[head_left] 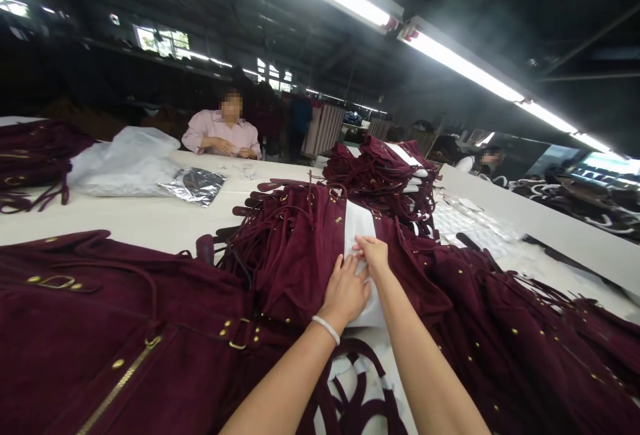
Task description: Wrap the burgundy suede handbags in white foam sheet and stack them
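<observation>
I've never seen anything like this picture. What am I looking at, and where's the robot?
There is no robot here: these are a person's own bare hands. The one picture comes from a camera worn on that person's head, looking forward and down.

The left hand, with a white band at the wrist, rests on a white strip across a maroon bag. The right hand touches the strip too; whether it grips it is hard to tell.

More maroon bags lie on the pale table, with a stack behind and whitish plastic farther left. Across the table is another person in pink.
</observation>
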